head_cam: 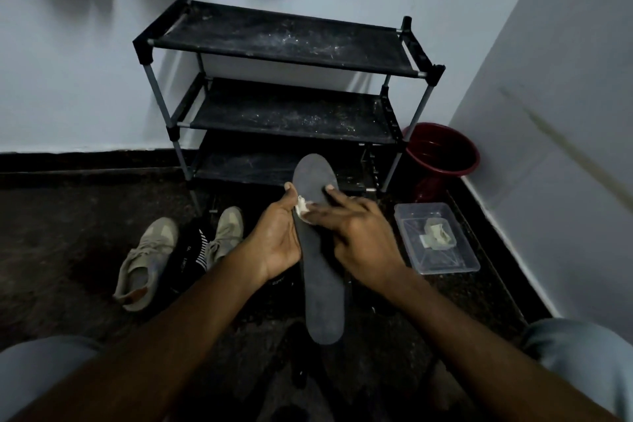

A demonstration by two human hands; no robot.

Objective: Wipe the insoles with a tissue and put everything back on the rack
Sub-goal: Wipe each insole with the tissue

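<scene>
Nearest the camera, two knees in grey trousers sit at 7 and 5 o'clock of the frame, and both bare forearms reach forward between them.

The insole (322,284) is at frame centre, held above the dark floor (68,233). It is dark grey, with its long axis running from 6 to 12 o'clock and the toe end far.

The left hand (277,240) grips the insole's 9 o'clock edge, fingers curled under and the thumb laid along the edge.

The right hand (356,233) lies across the insole from 3 o'clock. Its fingers are extended and slightly spread, pressing a crumpled white tissue (303,207) against the top surface. The right thumb is not visible.

At 9 o'clock of the insole, a pair of beige sneakers (147,264) lies on the floor, with a dark striped fabric item (197,250) between them.

At 3 o'clock stands a clear plastic container (462,260) holding crumpled paper (438,236).

Beyond it, at 2 o'clock, a red bucket (442,151) stands near the corner.

At 12 o'clock, the black three-tier rack (281,34) stands against the white wall. Its shelves are dusty.
</scene>
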